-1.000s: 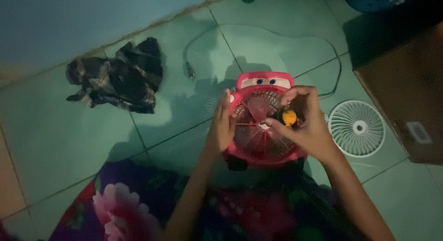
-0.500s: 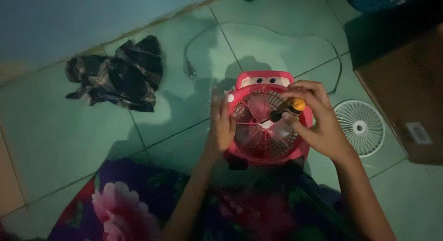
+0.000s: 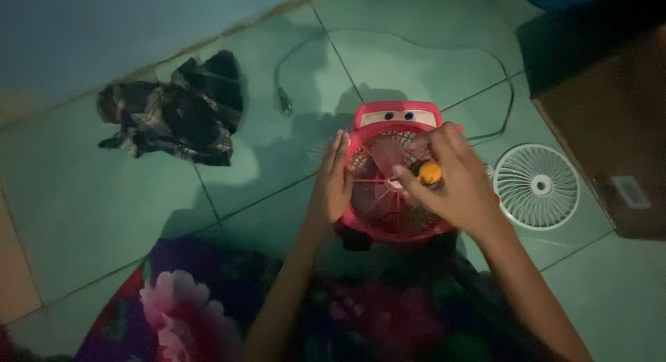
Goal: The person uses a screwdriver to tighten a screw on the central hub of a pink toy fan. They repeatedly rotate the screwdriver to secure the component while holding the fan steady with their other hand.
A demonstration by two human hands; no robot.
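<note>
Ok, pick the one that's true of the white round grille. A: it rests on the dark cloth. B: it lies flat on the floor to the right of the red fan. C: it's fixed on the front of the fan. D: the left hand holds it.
B: the white grille lies on the floor tiles right of the red fan, apart from both hands.

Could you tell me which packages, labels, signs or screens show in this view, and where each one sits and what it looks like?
Cardboard box: at the right edge on the tiled floor, beside the white round fan grille; brown, boxy, partly in shadow.
Label: on the box's lower part near the right edge; small pale rectangle with dark printed marks.
No signs or screens are in view.
</note>
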